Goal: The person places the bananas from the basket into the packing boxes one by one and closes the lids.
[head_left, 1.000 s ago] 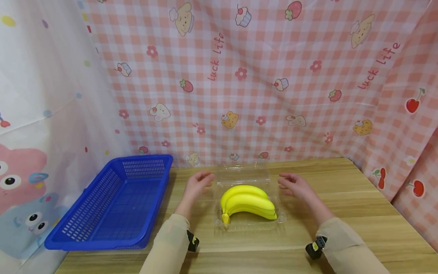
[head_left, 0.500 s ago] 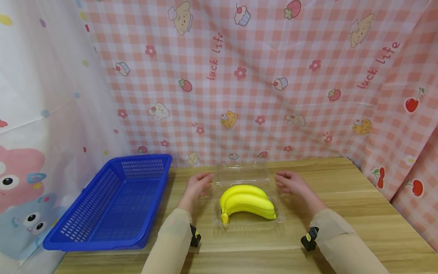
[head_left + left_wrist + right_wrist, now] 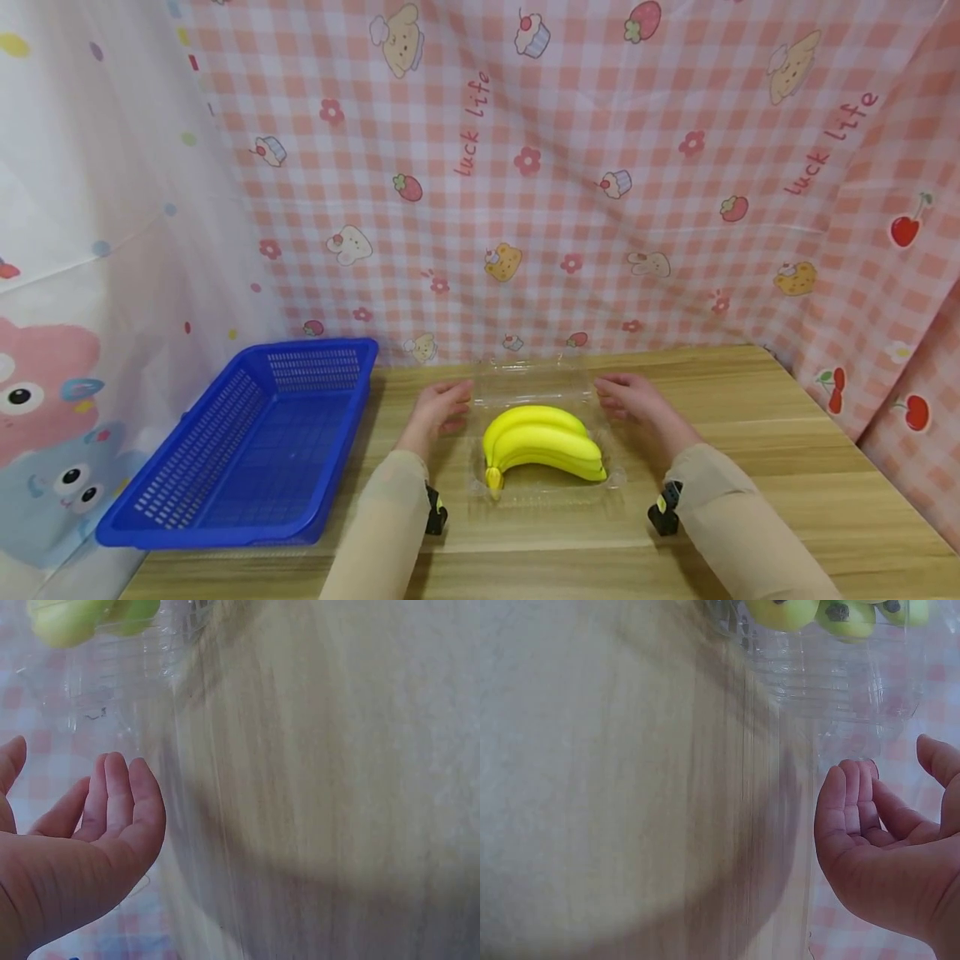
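Note:
A bunch of yellow bananas (image 3: 540, 442) lies in the base of a clear plastic clamshell box (image 3: 551, 498), seen in the head view. The box's lid (image 3: 532, 385) is folded back toward the curtain. At the lid's left edge is my left hand (image 3: 438, 408), fingers loosely bent and nothing in them. My right hand (image 3: 636, 402) is held the same way at the lid's right edge. Both wrist views show a gap between thumb and fingers, with the left hand (image 3: 97, 847) and right hand (image 3: 885, 847) close below the clear plastic.
A blue plastic basket (image 3: 330, 496) with slotted sides stands on the left of the wooden table (image 3: 765, 433). A pink checked curtain (image 3: 570, 208) hangs along the table's back edge, and a white printed one (image 3: 135, 333) hangs at the left.
My right hand has moved left, closer to the lid. The left hand has shifted slightly right toward it. Bananas, box and basket have stayed in place.

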Tool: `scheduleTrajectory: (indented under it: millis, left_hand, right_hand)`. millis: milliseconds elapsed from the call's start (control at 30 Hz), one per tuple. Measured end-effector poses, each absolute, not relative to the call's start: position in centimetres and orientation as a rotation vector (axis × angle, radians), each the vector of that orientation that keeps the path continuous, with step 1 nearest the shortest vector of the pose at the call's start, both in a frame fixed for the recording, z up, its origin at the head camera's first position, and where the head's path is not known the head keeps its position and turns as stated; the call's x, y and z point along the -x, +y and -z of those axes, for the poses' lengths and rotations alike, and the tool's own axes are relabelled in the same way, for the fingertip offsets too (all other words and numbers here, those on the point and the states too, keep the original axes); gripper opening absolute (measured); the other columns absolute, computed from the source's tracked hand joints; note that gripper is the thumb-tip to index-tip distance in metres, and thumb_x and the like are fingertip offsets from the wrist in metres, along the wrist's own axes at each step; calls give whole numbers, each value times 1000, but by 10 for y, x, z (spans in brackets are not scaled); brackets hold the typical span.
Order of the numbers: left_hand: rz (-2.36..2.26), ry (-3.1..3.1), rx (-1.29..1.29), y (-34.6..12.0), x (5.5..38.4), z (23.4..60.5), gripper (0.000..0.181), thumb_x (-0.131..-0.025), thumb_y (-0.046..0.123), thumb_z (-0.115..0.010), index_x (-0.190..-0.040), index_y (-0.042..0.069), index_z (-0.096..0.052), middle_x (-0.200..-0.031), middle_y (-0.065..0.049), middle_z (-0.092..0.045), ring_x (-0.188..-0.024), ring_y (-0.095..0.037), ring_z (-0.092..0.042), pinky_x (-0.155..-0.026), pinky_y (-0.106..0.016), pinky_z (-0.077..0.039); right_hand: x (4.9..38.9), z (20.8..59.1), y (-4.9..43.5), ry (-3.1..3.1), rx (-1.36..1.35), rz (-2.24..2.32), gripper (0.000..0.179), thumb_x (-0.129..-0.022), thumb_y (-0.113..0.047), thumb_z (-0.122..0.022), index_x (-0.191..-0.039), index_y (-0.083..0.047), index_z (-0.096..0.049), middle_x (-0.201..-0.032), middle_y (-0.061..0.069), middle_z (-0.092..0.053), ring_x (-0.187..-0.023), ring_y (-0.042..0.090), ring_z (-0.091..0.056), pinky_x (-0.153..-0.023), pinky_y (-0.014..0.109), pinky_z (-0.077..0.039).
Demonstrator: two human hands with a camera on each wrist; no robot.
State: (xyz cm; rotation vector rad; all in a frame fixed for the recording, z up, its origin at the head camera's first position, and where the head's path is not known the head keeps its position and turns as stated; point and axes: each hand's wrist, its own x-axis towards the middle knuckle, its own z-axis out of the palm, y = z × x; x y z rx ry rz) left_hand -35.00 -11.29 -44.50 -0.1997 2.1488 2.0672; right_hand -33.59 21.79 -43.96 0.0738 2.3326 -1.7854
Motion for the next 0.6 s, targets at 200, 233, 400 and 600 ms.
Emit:
scheduleTrajectory:
  millis: [200, 233, 400, 600]
  left_hand:
    - [-2080, 2133, 230, -108, 351, 446, 55, -95, 27, -67, -136, -6, -52, -131, -26, -58, -118, -38, -57, -94, -50, -51]
    - [-2080, 2134, 237, -107, 351, 446, 54, -95, 27, -67, -136, -6, -52, -131, -26, -59, -118, -38, -58, -93, -50, -51]
    - [-2083, 2148, 266, -102, 351, 448, 49, -95, 26, -67, -132, -5, -55, -126, -22, -62, -112, -34, -61, -89, -46, -53]
    - [-2079, 2173, 302, -99, 354, 454, 45, -95, 23, -67, -129, -5, -57, -109, -13, -67, -93, -23, -63, -74, -34, -54]
  right_hand:
    - [341, 440, 216, 2288, -60, 1825, 56, -104, -22, -51, -142, 16, -35, -132, 30, -53, -104, 24, -62, -90, 38, -54]
    - [342, 441, 216, 2292, -55, 1824, 56, -104, -22, -51, -142, 16, -36, -130, 30, -54, -102, 23, -62, -88, 37, -55]
    - [345, 443, 213, 2320, -4, 1804, 52, -103, -18, -52, -138, 18, -40, -119, 25, -62, -88, 13, -63, -76, 28, -56]
    - [348, 446, 210, 2305, -23, 1804, 47, -103, -14, -51, -135, 19, -42, -99, 7, -63, -75, 7, -57, -66, 21, -53]
